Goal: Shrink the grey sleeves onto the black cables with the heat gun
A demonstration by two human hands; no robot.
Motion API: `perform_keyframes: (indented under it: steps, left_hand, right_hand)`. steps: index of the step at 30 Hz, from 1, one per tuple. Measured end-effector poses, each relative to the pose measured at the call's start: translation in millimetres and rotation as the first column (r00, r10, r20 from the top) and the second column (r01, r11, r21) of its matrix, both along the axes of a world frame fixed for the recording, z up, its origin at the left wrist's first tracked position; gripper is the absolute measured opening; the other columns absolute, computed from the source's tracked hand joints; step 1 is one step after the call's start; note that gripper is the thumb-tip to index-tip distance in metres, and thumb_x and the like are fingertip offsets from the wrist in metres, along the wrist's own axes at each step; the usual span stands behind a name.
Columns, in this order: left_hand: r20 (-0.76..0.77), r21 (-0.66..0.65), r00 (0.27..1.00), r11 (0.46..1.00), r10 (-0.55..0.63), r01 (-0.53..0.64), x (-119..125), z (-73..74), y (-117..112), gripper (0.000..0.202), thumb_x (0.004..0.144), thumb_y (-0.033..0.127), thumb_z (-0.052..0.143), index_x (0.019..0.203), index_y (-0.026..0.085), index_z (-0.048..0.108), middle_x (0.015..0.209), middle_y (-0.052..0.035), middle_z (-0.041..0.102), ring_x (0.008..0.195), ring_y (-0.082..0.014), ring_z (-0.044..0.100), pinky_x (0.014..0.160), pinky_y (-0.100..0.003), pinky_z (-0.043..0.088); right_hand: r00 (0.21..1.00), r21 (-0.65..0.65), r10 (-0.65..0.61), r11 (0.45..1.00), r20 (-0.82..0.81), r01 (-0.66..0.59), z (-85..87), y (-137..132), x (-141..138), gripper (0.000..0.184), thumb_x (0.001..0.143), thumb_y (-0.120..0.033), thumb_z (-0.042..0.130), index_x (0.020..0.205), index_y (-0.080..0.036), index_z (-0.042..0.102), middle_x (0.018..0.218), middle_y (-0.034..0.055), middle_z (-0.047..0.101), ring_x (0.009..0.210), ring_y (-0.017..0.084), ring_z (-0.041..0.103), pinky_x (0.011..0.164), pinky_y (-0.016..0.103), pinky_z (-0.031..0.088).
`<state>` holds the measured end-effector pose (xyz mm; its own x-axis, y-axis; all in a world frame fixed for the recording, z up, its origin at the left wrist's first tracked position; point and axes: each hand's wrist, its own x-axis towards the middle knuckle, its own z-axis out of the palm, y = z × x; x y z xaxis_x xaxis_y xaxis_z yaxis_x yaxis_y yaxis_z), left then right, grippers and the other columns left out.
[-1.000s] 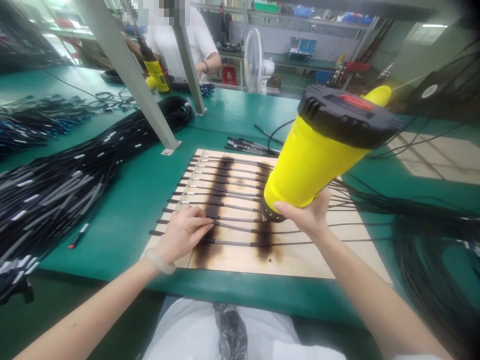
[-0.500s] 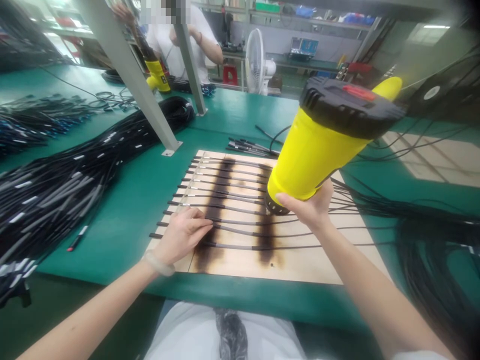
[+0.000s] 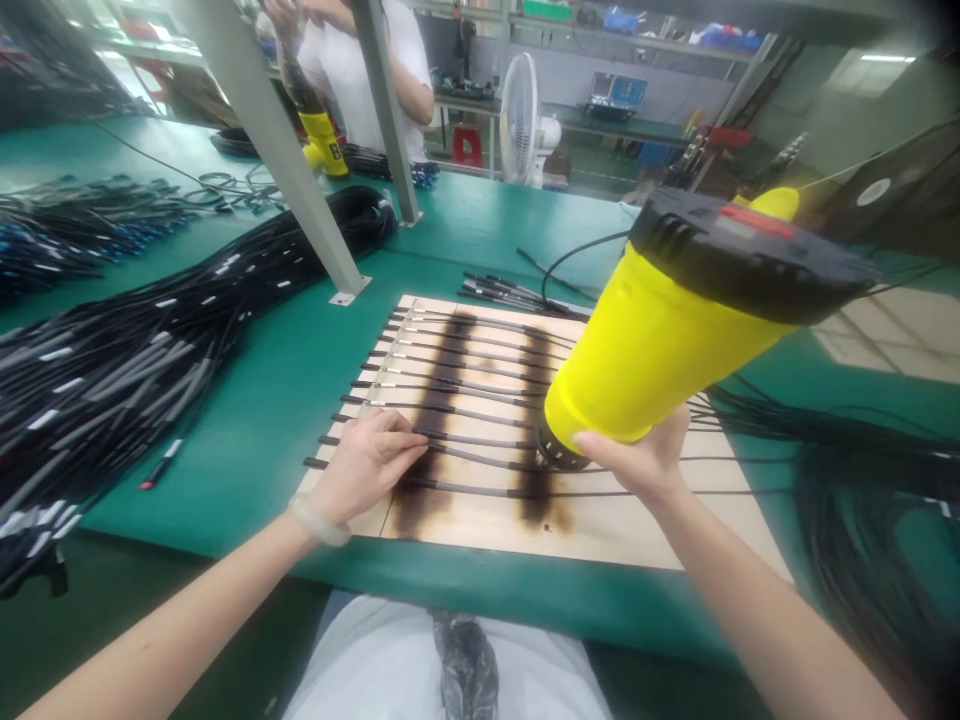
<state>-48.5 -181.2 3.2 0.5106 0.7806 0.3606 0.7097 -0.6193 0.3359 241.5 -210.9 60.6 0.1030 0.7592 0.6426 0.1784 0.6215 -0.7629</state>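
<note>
Seemingly to steady the cables (image 3: 480, 410) laid in rows across the scorched board (image 3: 600, 530), the left hand (image 3: 367, 465) presses them with flat, spread fingers at 9 o'clock, while the right hand (image 3: 637, 460) grips the heat gun (image 3: 675, 320), nozzle down over their sleeves.
</note>
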Motion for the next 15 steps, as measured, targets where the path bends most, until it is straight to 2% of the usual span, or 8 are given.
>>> perform_keyframes:
  steps: [3,6,8,9,11,12,14,15]
  left_hand:
    - [0.019,0.008,1.0,1.0,-0.017,0.017,3,2.5,0,0.023,0.085,0.03,0.051,0.077,0.022,0.071,0.072,-0.0028,0.056,0.067,-0.0131,0.05,0.062,-0.027,0.038]
    - [0.056,0.051,0.998,0.999,-0.017,0.014,8,9.2,-4,0.018,0.084,0.027,0.053,0.08,0.021,0.069,0.074,-0.0024,0.058,0.069,-0.0133,0.052,0.064,-0.028,0.039]
    - [0.068,0.128,0.997,0.991,0.027,-0.035,10,18.0,-10,0.014,0.083,0.023,0.055,0.091,0.02,0.066,0.082,-0.0032,0.06,0.077,-0.0152,0.055,0.068,-0.03,0.04]
    - [0.071,0.186,0.996,0.98,0.062,-0.075,11,24.1,-13,0.018,0.083,0.022,0.056,0.099,0.02,0.063,0.09,-0.0045,0.06,0.083,-0.017,0.056,0.071,-0.031,0.041]
    - [0.073,0.341,0.988,0.928,0.136,-0.153,13,39.2,-19,0.038,0.08,0.02,0.058,0.118,0.019,0.052,0.108,-0.0092,0.057,0.098,-0.0218,0.054,0.08,-0.036,0.042]
    - [0.07,0.432,0.984,0.884,0.164,-0.178,14,47.8,-22,0.049,0.079,0.019,0.06,0.126,0.019,0.045,0.117,-0.0118,0.053,0.106,-0.0241,0.051,0.086,-0.039,0.041]
    - [0.045,0.617,0.982,0.768,0.184,-0.172,15,65.6,-26,0.064,0.075,0.018,0.064,0.133,0.02,0.036,0.131,-0.0135,0.043,0.121,-0.0267,0.041,0.097,-0.044,0.037]
    - [0.007,0.694,0.984,0.707,0.178,-0.133,16,74.2,-27,0.066,0.074,0.017,0.065,0.132,0.023,0.035,0.136,-0.0115,0.038,0.127,-0.0267,0.034,0.102,-0.047,0.032]
  right_hand:
    - [0.999,-0.009,0.009,1.0,0.054,-0.008,-1.8,-15,0,0.034,0.058,-0.023,0.076,0.088,-0.023,0.059,0.078,-0.0003,0.066,0.067,0.017,0.064,0.059,0.026,0.055]
    - [0.993,-0.021,0.046,0.999,0.106,-0.044,-3.1,-28,-3,0.028,0.061,-0.027,0.074,0.085,-0.023,0.06,0.075,0.0004,0.067,0.066,0.019,0.064,0.058,0.028,0.056]
    - [0.991,-0.016,0.045,0.999,0.125,-0.043,-1.7,-33,-6,0.028,0.062,-0.03,0.074,0.085,-0.023,0.06,0.076,0.0012,0.067,0.067,0.02,0.064,0.059,0.029,0.056]
    - [0.99,-0.013,0.045,0.999,0.135,-0.044,0.2,-34,-7,0.028,0.062,-0.03,0.073,0.086,-0.023,0.06,0.077,0.0013,0.067,0.067,0.02,0.064,0.059,0.029,0.056]
    - [0.987,-0.025,0.06,0.998,0.148,-0.056,6.6,-32,-11,0.029,0.062,-0.029,0.074,0.086,-0.022,0.06,0.076,0.0014,0.067,0.067,0.02,0.064,0.058,0.029,0.055]
    - [0.986,-0.045,0.076,0.997,0.148,-0.07,11.0,-30,-14,0.03,0.061,-0.028,0.074,0.086,-0.021,0.059,0.077,0.0019,0.067,0.068,0.02,0.064,0.058,0.029,0.055]
    - [0.983,-0.122,0.128,0.986,0.132,-0.112,20.9,-22,-23,0.04,0.058,-0.027,0.076,0.093,-0.019,0.057,0.082,0.0031,0.066,0.071,0.021,0.064,0.062,0.03,0.055]
    - [0.979,-0.168,0.158,0.976,0.128,-0.136,25.6,-17,-30,0.047,0.058,-0.027,0.077,0.098,-0.019,0.054,0.086,0.0036,0.065,0.074,0.02,0.064,0.065,0.031,0.055]
